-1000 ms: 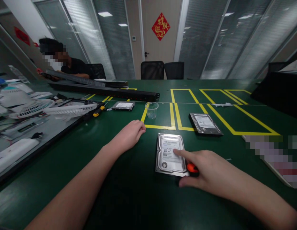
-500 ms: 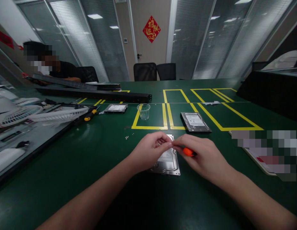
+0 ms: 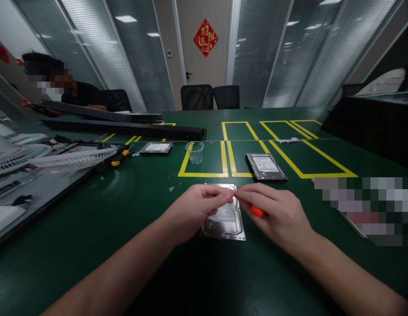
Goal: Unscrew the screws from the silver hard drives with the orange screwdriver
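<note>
Green table (image 3: 125, 193): left hand (image 3: 194, 210) pinched shut, contents unclear; right hand (image 3: 286, 210) closed round orange-handled tool (image 3: 257, 211). Hard drive (image 3: 225, 224) laid flat beneath, cover on; small loose bits (image 3: 171, 189) already set aside, remainder cannot be judged. Since first frame: left hand brought over drive, right fingertip lifted off label.

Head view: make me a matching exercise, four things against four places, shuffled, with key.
Things
1. clear cup
2. orange handle
3. red diamond sign
4. yellow-and-black screwdriver

Places
A. on the door
B. beside the grey panel
C. inside a yellow-taped outline
D. in the right hand

Pairs: 1-C, 2-D, 3-A, 4-B
</note>
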### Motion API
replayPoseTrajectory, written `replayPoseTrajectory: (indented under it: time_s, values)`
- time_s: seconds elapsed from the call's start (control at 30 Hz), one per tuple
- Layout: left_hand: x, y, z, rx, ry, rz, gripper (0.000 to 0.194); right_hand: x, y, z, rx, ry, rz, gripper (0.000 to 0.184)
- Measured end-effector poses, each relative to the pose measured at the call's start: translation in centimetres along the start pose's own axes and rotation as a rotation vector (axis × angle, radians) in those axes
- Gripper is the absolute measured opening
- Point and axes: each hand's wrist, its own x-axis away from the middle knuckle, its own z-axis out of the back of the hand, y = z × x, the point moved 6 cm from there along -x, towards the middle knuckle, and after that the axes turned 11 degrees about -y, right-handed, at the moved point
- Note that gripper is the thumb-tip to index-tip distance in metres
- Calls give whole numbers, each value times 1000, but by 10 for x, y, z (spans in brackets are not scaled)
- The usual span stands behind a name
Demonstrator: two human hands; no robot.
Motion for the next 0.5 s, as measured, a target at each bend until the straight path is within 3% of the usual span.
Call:
replayPoseTrajectory:
  time_s: [0.2, 0.27, 0.4, 0.5]
  values:
    - [0, 5, 6, -204, 62, -59, 33, -3, 5, 6, -40, -51, -20, 18]
    - [1, 12, 16, -337, 162, -161, 28, -6, 12, 6, -92, -126, -71, 15]
    - [13, 30, 49, -740, 502, -312, 28, -8, 26, -5, -163, -335, -150, 16]
    - [20, 37, 65, -916, 608, -333, 29, -7, 29, -15, -188, -422, -163, 22]
